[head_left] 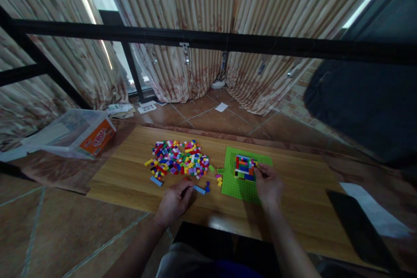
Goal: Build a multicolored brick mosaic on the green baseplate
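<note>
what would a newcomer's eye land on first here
Probably the heap of bright bricks on the left half of the wooden table. Next, the vivid green plate to its right, bearing a small colourful build with the right hand at its edge. The tub's orange label, left of the table, also stands out.

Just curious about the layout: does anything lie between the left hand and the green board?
Yes, loose bricks: a light blue brick right by the left hand, dark blue bricks just beyond it, then yellow bricks beside the green board.
</note>
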Action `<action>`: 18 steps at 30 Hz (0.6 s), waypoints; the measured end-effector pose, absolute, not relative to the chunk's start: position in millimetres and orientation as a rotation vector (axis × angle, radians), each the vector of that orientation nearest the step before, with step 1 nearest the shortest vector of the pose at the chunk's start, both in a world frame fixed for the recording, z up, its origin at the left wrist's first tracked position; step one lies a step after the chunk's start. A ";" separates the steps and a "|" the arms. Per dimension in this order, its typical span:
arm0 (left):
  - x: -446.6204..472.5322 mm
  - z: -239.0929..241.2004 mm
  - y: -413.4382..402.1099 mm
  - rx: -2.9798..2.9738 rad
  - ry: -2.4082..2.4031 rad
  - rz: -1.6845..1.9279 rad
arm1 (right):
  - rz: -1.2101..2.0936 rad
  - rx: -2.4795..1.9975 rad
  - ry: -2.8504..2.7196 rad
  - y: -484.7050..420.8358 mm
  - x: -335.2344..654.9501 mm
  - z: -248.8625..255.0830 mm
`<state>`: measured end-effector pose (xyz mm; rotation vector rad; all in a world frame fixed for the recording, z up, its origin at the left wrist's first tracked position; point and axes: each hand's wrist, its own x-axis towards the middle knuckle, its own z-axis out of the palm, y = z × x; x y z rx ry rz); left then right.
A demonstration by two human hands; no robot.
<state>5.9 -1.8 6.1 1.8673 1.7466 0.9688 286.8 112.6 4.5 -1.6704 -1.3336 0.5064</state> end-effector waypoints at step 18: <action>7.0 7.0 -0.9 1.851 1.719 0.954 | 0.585 -1.083 -2.367 64.0 189.6 10.0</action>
